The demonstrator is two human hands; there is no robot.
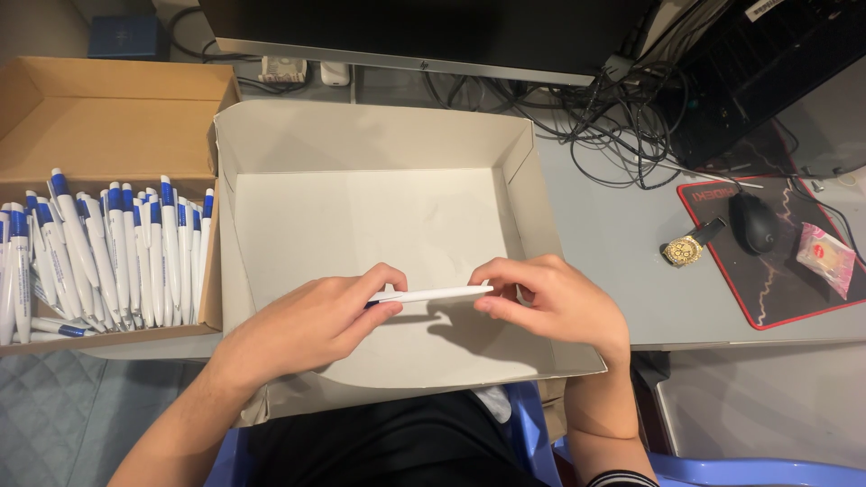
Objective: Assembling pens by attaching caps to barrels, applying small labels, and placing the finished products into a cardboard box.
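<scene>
I hold one white pen (433, 294) level between both hands over a shallow white cardboard tray (361, 144). My left hand (311, 326) pinches the pen's left end, where a bit of blue shows. My right hand (555, 302) grips the pen's right end with fingertips. To the left, a brown cardboard box (108, 108) holds several white pens with blue clips (117, 252), lying side by side.
A monitor base (406, 54) and tangled cables (613, 126) stand behind the tray. On the right lie a black mouse (753, 223) on a red-edged mouse pad (776, 289), a gold wristwatch (686, 250) and a pink wrapped packet (825, 259). A blue chair (541, 442) is below.
</scene>
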